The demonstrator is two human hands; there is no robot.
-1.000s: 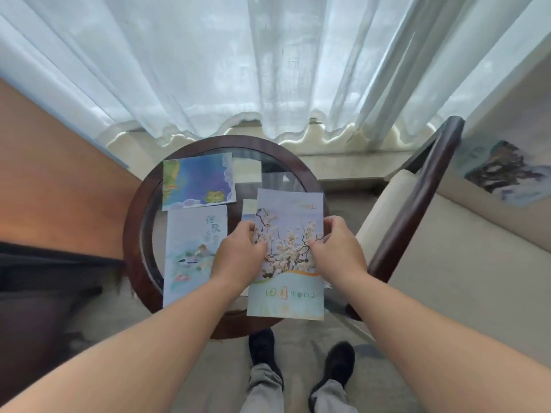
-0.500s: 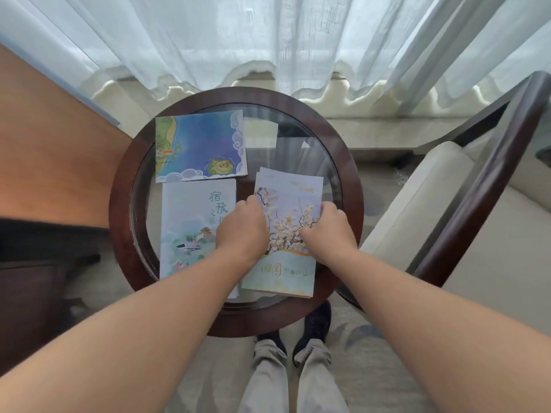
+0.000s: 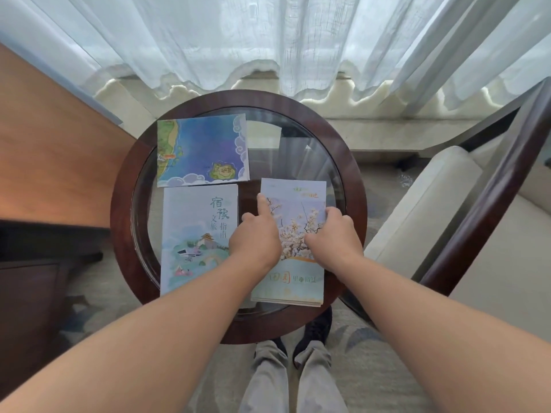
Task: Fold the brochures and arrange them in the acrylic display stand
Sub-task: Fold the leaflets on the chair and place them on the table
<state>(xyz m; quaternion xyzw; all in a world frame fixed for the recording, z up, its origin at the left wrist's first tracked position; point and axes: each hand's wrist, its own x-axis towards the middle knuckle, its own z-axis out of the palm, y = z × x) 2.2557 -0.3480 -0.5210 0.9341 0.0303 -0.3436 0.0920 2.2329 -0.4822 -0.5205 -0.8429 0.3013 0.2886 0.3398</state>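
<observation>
Brochures lie on the round glass-topped table (image 3: 125, 204): the blossom brochure (image 3: 298, 201) at the right, the pale guide brochure (image 3: 190, 234) just left of it, the blue map brochure (image 3: 205, 150) behind. The left hand (image 3: 256, 239) presses an extended forefinger on the blossom brochure's left edge, other fingers curled; the right hand (image 3: 334, 236) lies on it, fingers bent, gripping nothing visible. A cushioned chair (image 3: 432, 204) stands close at the right, sheer curtains (image 3: 268, 40) behind.

Pale blue brochure (image 3: 199, 236) cover: "宿豫文旅指南". Blossom brochure (image 3: 293, 242) text too blurred to read.
</observation>
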